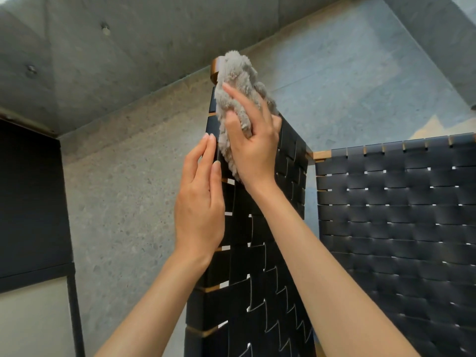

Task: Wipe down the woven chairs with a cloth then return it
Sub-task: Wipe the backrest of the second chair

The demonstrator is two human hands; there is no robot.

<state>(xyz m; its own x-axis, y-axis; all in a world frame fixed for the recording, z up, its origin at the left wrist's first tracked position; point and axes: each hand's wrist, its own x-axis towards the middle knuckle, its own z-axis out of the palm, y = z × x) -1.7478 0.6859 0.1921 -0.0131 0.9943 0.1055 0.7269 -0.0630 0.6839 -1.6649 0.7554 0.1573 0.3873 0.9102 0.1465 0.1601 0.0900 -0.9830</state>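
A shaggy, deep-pile grey cloth (pixel 235 99) meets a woven chair (pixel 257 279) of smooth, matt black straps over a glossy wooden frame (pixel 214 70); a second chair (pixel 399 215) shows the same weave above a matt, speckled concrete floor (pixel 116 202).

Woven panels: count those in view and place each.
2. One woven panel runs up the middle, touched by the left hand, the right hand gripping the cloth against it; the other woven panel fills the right side. More may be hidden.
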